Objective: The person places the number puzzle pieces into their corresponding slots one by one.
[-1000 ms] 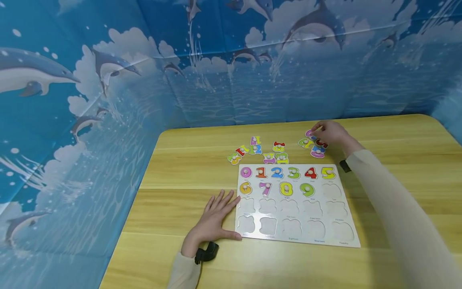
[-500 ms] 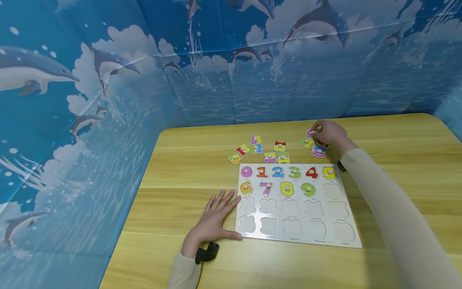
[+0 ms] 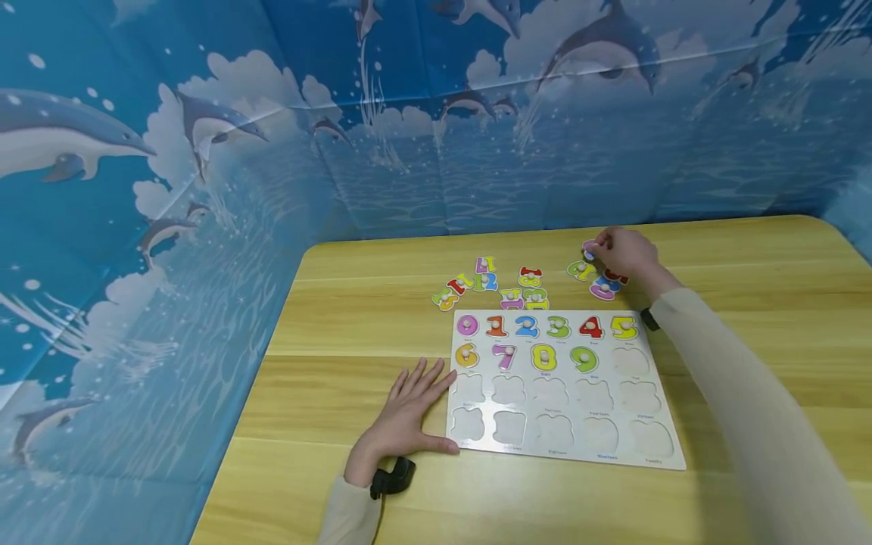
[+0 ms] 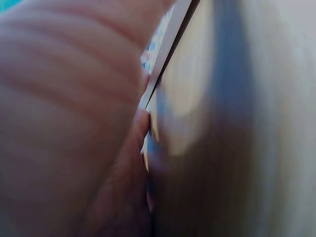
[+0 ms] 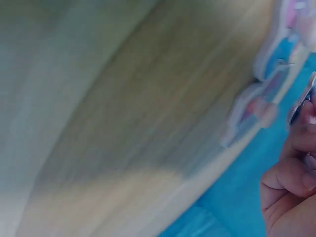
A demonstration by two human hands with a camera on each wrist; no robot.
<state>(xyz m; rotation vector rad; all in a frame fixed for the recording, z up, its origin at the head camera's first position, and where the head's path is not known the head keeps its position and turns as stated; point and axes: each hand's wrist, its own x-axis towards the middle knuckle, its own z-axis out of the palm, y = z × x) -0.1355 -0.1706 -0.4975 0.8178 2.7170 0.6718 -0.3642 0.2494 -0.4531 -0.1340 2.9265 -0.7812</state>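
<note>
My left hand (image 3: 402, 420) lies with fingers spread beside the white number puzzle board (image 3: 490, 446), its fingertips and thumb at the board's left edge. In the left wrist view that hand's skin fills much of the picture, beside the board's edge (image 4: 170, 42). At the far right of the table my right hand (image 3: 627, 251) pinches a purple-and-blue number puzzle piece (image 3: 589, 247). In the right wrist view the curled fingers (image 5: 294, 175) hold this piece (image 5: 302, 102) tilted. Close by lie a green-and-yellow piece (image 3: 580, 270), a blue-and-purple piece (image 3: 604, 288) and a red piece (image 3: 617, 278), partly hidden.
Pieces 0 to 9 fill the board's upper slots; the lower recesses (image 3: 553, 433) are bare. Behind the board lie several loose two-digit pieces, among them a red-and-yellow one (image 3: 530, 277) and a purple-and-yellow one (image 3: 485, 265). A dolphin-print cloth (image 3: 409, 182) hangs behind the table.
The purple-and-blue piece in my right fingers has tilted up from lying flatter. My right hand has barely shifted, and the left hand stays at the board's edge.
</note>
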